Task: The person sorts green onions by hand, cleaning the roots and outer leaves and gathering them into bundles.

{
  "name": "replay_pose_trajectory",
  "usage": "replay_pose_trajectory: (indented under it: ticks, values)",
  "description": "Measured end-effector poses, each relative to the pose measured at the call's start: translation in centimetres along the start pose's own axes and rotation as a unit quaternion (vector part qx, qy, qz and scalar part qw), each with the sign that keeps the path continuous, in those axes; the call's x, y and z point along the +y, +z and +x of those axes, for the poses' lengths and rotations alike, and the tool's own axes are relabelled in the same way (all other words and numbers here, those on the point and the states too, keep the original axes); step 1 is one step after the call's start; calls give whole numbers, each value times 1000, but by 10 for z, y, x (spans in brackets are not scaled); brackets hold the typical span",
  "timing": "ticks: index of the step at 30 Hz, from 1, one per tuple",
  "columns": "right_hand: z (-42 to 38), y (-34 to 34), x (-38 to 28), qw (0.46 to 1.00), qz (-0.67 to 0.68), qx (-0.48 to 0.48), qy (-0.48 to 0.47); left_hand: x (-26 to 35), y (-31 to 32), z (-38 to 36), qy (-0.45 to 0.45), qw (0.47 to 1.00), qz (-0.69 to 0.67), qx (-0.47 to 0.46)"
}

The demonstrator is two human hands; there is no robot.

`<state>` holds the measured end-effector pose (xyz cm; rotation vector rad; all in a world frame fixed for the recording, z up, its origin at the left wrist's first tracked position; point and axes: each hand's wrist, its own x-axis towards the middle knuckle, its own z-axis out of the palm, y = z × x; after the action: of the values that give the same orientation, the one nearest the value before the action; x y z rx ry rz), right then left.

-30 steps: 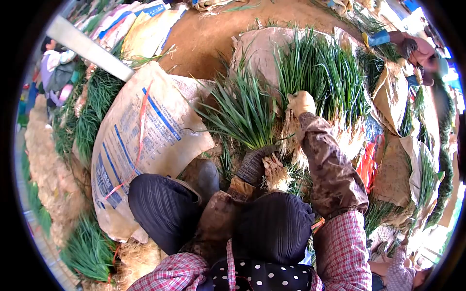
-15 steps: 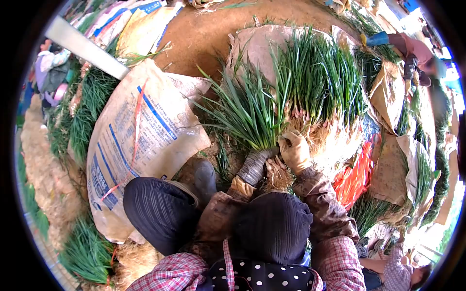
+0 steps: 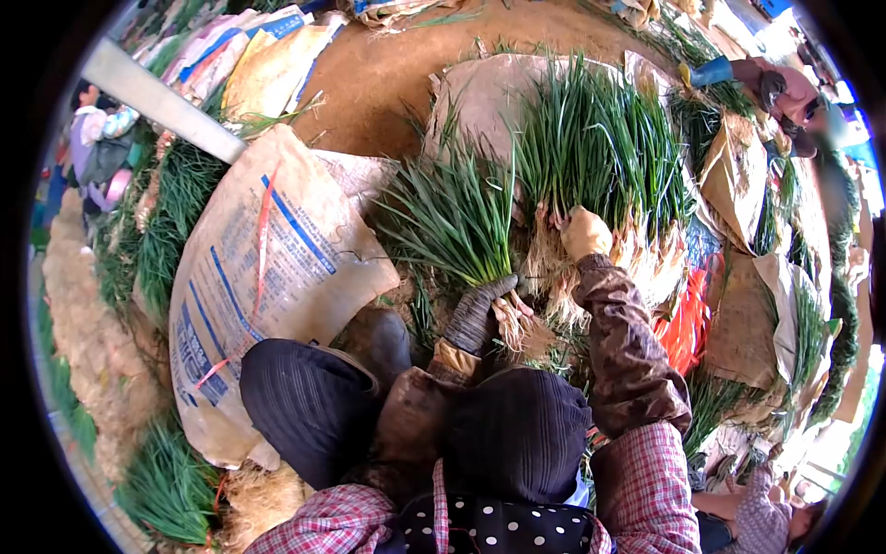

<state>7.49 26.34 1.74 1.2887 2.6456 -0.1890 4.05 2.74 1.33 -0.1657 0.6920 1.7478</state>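
We held the leafy bundle (image 3: 457, 226) in the gloved left hand (image 3: 480, 312), its fingers clamped around the lower stems, in front of the right knee (image 3: 517, 429). This grip, set close above the roots, appeared to keep the stem bases gathered while the leaves fanned freely away from us. We positioned the gloved right hand (image 3: 587, 234) at the root end of the row of plants (image 3: 600, 138), fingers curled against the stem bases; we could not tell whether they had closed on any stems. The row lay partly over a pale sheet (image 3: 471, 88), leaves outward and roots toward us, an orientation that likely kept the bases within reach. Red strips (image 3: 685, 323) lay just beside the roots, and a printed sack (image 3: 268, 249) lay beside the left knee (image 3: 309, 406).
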Motion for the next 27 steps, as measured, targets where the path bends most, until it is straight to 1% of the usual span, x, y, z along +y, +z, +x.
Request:
replay_pose_trajectory:
  ticks: [1,2,4,5,6,7,8,9,10,11,13,14,15,16,18,19,20,21,22,23,24,26,27]
  values:
    - [3,5,1,1000,19,3,19,1,1,0,1,1000,-2,12]
    - [0,4,1,999,36,3,39,1,3,2,25,1000,-5,18]
    - [-16,6,4,994,39,-88,43,1,5,7,71,997,-10,31]
    - [-34,-3,6,993,78,-83,-24,-1,-6,12,62,998,-10,17]
    - [-61,-4,11,986,117,-79,-90,-3,-10,15,74,997,-17,14]
    - [-77,36,27,963,228,-2,-146,-5,-13,16,86,996,-25,11]
    - [-98,43,34,953,263,-4,-152,-6,-13,17,100,994,-32,8]
    - [-120,51,41,941,298,-7,-157,1,-3,8,55,996,-67,-6]
    - [-148,26,37,954,261,-90,-115,1,-5,8,44,996,-76,-5]
    - [-170,54,56,962,184,-118,-163,0,-7,9,35,996,-85,-5]
    - [-215,107,100,952,102,-202,-206,2,-8,10,26,996,-83,-4]
    - [-238,118,114,939,98,-261,-200,5,-7,7,26,997,-74,-1]
    - [-261,107,118,938,196,-239,-160,8,-4,2,21,998,-64,5]
    - [-270,102,119,942,203,-225,-143,10,-1,-1,38,998,-53,-10]
    - [-285,81,113,950,217,-197,-110,3,-12,2,24,997,-68,-10]
    - [-272,85,101,956,240,-158,-59,-2,-26,11,21,998,-53,-5]
    - [-258,64,78,965,249,-68,-50,1,-26,9,9,999,-39,8]
    - [-241,65,68,963,258,0,-81,2,-27,8,-1,999,-28,19]
    - [-221,64,56,941,306,76,-123,3,-29,9,-10,999,-16,29]
    - [-205,49,39,951,285,74,-93,1,-31,10,-25,999,-16,32]
    - [-190,40,25,960,272,44,-54,-2,-33,10,-40,998,-17,36]
    - [-154,44,6,952,307,0,7,-1,-29,8,-57,998,-3,41]
    - [-149,61,9,942,336,1,-15,0,-18,5,-32,998,29,53]
